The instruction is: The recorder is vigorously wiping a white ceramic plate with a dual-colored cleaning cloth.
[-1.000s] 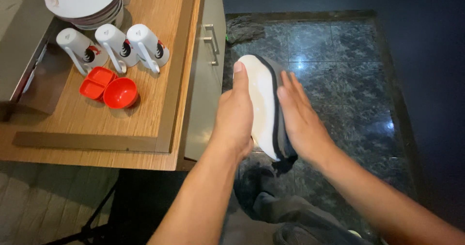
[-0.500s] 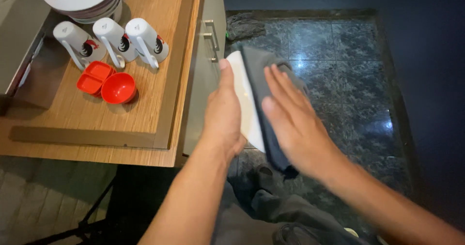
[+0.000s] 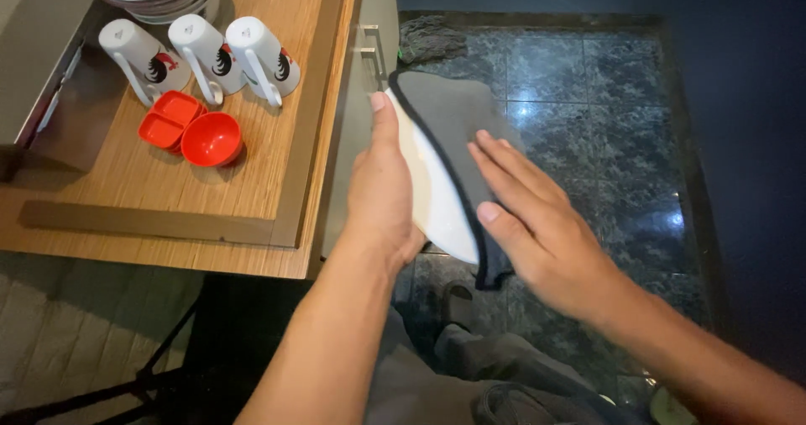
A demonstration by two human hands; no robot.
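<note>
Since before, grey cloth (image 3: 457,118) covers more white plate (image 3: 441,207) — left hand (image 3: 382,190) grips its edge, right hand (image 3: 537,223) presses flat; wiping mid-way — next, turn plate.

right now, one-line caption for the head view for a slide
Left hand holds a white plate on edge while right hand presses a grey cloth against it.
</note>
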